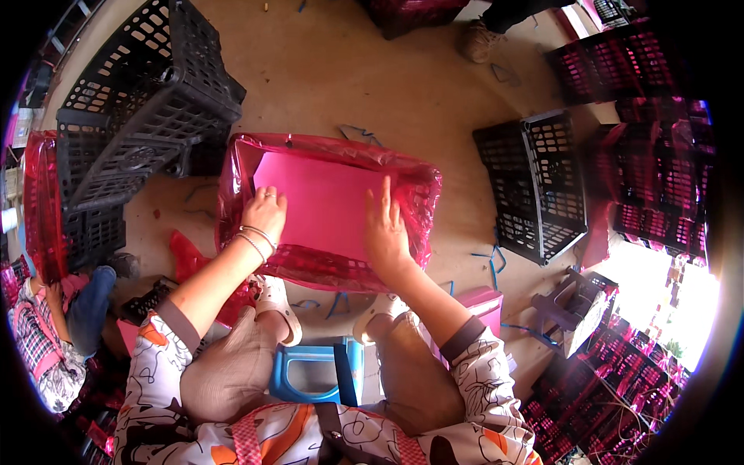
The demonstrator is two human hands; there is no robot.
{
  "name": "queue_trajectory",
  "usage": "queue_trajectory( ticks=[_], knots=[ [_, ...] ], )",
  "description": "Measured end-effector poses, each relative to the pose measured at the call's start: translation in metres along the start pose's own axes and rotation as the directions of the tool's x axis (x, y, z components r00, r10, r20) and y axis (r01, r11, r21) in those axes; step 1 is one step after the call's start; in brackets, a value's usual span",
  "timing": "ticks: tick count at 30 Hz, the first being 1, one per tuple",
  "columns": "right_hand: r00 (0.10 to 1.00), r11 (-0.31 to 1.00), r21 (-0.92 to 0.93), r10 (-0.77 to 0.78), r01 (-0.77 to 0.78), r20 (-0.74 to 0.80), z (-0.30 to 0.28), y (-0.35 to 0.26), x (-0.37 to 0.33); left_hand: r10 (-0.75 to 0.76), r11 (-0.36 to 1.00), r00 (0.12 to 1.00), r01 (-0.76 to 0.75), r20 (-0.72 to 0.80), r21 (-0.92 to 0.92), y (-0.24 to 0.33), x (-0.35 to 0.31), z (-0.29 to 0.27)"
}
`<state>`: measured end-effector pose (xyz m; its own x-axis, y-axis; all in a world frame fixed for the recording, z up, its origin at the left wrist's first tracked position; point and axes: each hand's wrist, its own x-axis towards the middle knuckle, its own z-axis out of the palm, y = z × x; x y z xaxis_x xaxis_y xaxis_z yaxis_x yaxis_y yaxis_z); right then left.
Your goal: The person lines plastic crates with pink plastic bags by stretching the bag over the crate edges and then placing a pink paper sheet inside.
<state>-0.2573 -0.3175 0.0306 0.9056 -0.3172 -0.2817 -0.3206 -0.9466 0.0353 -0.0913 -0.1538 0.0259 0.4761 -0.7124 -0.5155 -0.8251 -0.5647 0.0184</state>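
Before me on the floor stands a crate lined with red plastic film [341,273], its film folded over the rim. Inside lies a flat pink sheet [318,194], covering most of the bottom. My left hand [266,213] rests at the sheet's left side, fingers bent forward and thumb side inward; nothing shows gripped in it. My right hand [385,229] lies along the right inner side, fingers stretched out and apart, touching the sheet's edge or the film. The crate's walls are mostly hidden under the film.
Black plastic crates [155,116] stand stacked at the left, another black crate [542,186] at the right. Red-wrapped crates [651,170] pile up at far right. A blue stool [316,370] is beneath me. Another person [58,325] sits at left; a shoe [479,40] shows at the back.
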Motion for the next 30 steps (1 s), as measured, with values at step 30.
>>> queue_trajectory(
  ticks=[30],
  knots=[
    [0.784, 0.987, -0.099, -0.039, 0.127, 0.62, 0.103, -0.039, 0.039, -0.025, 0.99, 0.918, 0.078, 0.396, -0.117, -0.006, 0.043, 0.083]
  ],
)
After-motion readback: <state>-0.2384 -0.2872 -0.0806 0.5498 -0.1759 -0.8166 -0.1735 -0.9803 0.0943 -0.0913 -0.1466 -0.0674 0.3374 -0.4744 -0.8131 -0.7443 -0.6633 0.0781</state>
